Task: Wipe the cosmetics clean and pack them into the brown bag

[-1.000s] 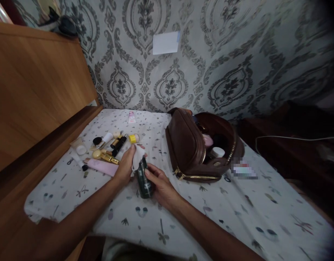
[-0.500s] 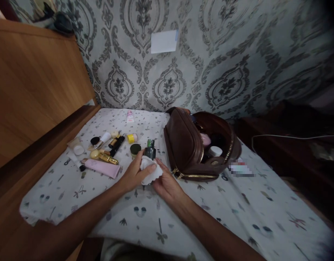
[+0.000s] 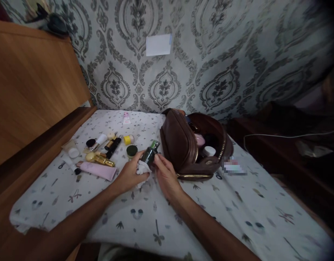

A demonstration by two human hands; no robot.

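A dark green bottle with a lighter green, clear-looking top is tilted to the right in front of me. My left hand is closed around its lower part, with a crumpled white wipe between the fingers and the glass. From the other side, my right hand pinches the bottle near its shoulder with thumb and fingertips. The bottle's base is hidden by the wipe and left hand. Just behind the left hand stands a dark-lidded jar.
An open brown leather bag with cosmetics inside stands to the right. On the left lie a pink tube, a gold bottle and several other cosmetics. A small pink-and-white tube is near the wall. A wooden panel borders the left.
The bottle has tipped from upright to leaning right. My right hand has shifted up along its side, and the wipe has slid lower, baring more of the bottle. The view has shifted slightly.
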